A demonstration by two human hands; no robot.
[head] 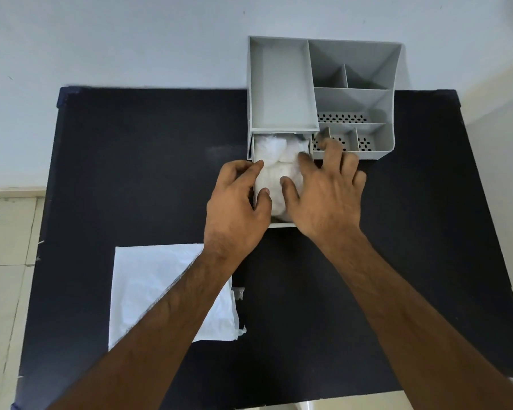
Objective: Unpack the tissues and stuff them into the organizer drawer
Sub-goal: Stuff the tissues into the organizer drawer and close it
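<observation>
A grey organizer stands at the far edge of the black table, its drawer pulled out toward me. Crumpled white tissues fill the drawer. My left hand rests on the drawer's left wall, thumb on the tissues, fingers curled over the rim. My right hand lies spread over the right side of the tissues, fingers and thumb pressing down on them. A flat white plastic tissue wrapper lies near the table's front left, partly under my left forearm.
The organizer's top has several open compartments, some with perforated floors. The black table ends against a pale wall at the back. Tiled floor shows to the left.
</observation>
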